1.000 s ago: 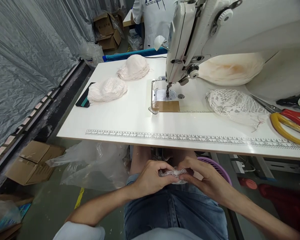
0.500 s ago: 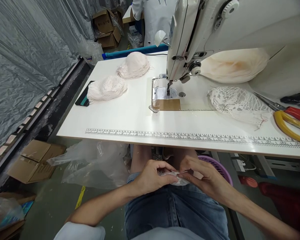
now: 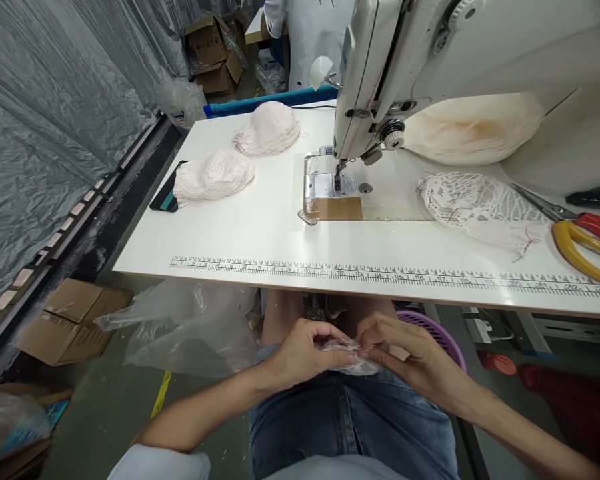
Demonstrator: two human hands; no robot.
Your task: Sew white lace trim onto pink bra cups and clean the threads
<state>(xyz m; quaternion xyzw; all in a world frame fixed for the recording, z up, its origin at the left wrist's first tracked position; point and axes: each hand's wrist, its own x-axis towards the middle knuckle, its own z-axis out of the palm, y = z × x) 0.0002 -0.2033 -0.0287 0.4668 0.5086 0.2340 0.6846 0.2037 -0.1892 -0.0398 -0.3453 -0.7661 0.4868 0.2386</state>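
Over my lap, my left hand (image 3: 313, 350) pinches a small piece of white lace fabric (image 3: 363, 365) between thumb and fingers. Close beside it, my right hand (image 3: 395, 343) grips the other end of the same piece with its fingertips. Part of the lace is hidden by my fingers. Above the hands is the sewing table (image 3: 240, 233), with a sewing machine (image 3: 367, 87) whose needle and foot stand over the metal plate. To the right on the table lies another white lace piece (image 3: 473, 203), with loose threads at its edge.
Pale padded cups (image 3: 267, 130) and a lace-edged stack (image 3: 215, 177) lie at the table's left. Scissors (image 3: 580, 240) rest at the right. Below are a purple basket (image 3: 433, 333), plastic bags (image 3: 195, 327) and a cardboard box (image 3: 75, 320). A person in white (image 3: 315, 43) is beyond the table.
Both hands stay in nearly the same place. The lace between them has shifted slightly, with a little more of it showing below the fingers.
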